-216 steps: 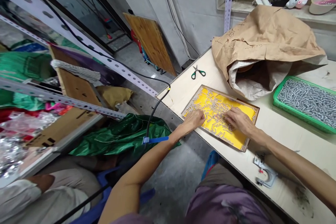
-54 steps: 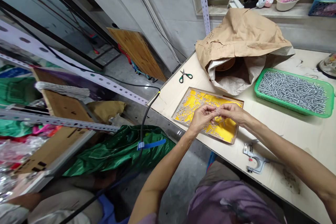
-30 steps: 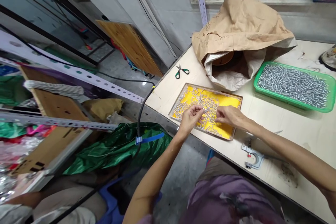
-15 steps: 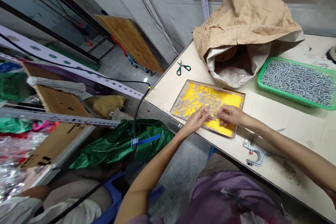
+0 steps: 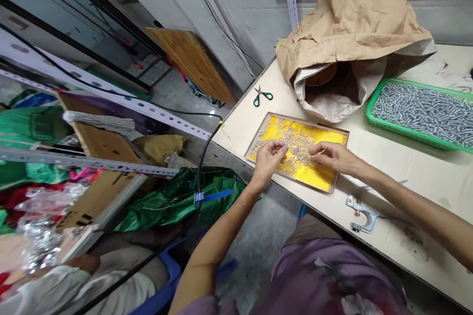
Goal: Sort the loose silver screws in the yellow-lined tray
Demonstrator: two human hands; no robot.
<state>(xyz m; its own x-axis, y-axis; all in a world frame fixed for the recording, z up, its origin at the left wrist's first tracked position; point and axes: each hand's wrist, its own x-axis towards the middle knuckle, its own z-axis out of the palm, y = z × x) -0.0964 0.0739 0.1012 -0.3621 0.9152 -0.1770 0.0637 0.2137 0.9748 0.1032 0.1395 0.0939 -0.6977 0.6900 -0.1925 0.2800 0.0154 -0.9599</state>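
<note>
A shallow cardboard tray (image 5: 337, 177) with a yellow bottom lies near the table's front edge. Small silvery metal pins (image 5: 295, 140) are scattered over its left and middle part. Above the tray's front left, my left hand (image 5: 269, 160) is closed, thumb against curled fingers; whatever it pinches is too small to make out. My right hand (image 5: 334, 157) hovers over the tray's right half, fingers pointing left at the pins and slightly apart, with nothing visible in them.
A green basket (image 5: 406, 132) full of similar pins stands at the right. Behind the tray sits a large brown paper sack (image 5: 354, 19), mouth facing me. Green-handled scissors (image 5: 262, 94) lie back left; a metal clamp-like tool (image 5: 365, 216) lies front right. Another person's sleeve (image 5: 121, 280) shows lower left.
My hands have moved apart: the left has shifted left and up, and the right has lifted slightly with its fingers loosened. The view has shifted a little.
</note>
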